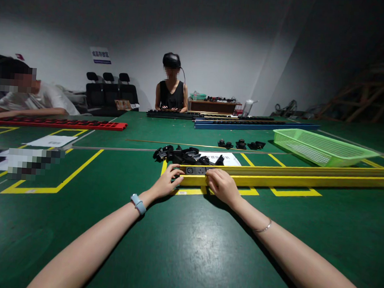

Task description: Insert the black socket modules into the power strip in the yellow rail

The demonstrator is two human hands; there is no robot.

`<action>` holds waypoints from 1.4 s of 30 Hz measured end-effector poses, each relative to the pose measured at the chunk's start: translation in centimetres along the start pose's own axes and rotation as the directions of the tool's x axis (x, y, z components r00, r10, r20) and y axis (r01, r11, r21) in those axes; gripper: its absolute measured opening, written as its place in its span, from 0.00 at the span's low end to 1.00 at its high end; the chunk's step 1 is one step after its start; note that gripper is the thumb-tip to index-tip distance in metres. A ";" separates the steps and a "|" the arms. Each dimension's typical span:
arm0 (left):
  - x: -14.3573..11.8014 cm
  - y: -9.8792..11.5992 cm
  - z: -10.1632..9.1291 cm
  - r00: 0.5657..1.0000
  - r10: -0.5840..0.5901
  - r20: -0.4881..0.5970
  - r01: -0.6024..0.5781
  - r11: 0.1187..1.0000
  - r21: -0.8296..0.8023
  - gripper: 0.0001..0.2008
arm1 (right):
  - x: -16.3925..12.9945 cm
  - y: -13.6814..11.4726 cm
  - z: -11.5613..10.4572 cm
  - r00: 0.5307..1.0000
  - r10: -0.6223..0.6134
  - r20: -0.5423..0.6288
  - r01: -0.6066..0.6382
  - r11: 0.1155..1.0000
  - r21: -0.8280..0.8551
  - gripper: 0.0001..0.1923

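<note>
As hands (224,188) touch yellow rail (294,182), blk sockets (196,170) inside, btwn them

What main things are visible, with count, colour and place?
table: one, green, foreground
long rail: one, yellow, reaching right
sockets: at least two, black, inside rail
parts heap: one, black, behind sockets
part clusters: three, black, behind rail
basket: one, green, right
red rail: one, red, left
blue rail: one, blue, far side
papers: several, white, on table
cup: one, clear, far edge
chairs: three, black, background
people: two, white and black tops, far side
watch: one, blue, left wrist
bracelet: one, silver, right wrist
left hand: one, bare, sockets' left
right hand: one, bare, sockets' right
</note>
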State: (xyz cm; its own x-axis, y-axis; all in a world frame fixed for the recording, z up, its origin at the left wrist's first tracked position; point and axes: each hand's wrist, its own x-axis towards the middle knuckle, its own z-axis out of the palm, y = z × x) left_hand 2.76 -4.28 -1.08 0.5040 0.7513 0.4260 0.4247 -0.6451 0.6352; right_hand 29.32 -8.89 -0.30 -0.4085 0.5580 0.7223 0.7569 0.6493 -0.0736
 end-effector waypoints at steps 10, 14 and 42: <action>-0.1 -0.3 0.2 1.000 -0.007 -0.013 0.006 1.000 -0.007 0.17 | 0.1 0.3 -0.1 0.999 0.014 -0.039 -0.015 1.000 -0.010 0.10; -0.1 -0.2 0.1 1.000 -0.008 -0.007 0.008 1.000 0.002 0.17 | 0.1 0.2 0.2 0.991 0.112 -0.071 -0.117 0.990 -0.075 0.09; 0.2 0.0 -0.4 0.994 0.079 -0.070 -0.082 0.996 -0.046 0.10 | 0.3 0.4 1.3 0.946 0.220 -0.240 -0.231 0.973 -0.021 0.09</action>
State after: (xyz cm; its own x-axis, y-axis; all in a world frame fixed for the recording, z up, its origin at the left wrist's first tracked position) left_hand 2.58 -4.07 -0.68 0.4818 0.7063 0.5187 0.3470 -0.6973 0.6271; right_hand 28.83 -7.75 -1.02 -0.0977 0.5464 0.8318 0.8413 0.4919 -0.2243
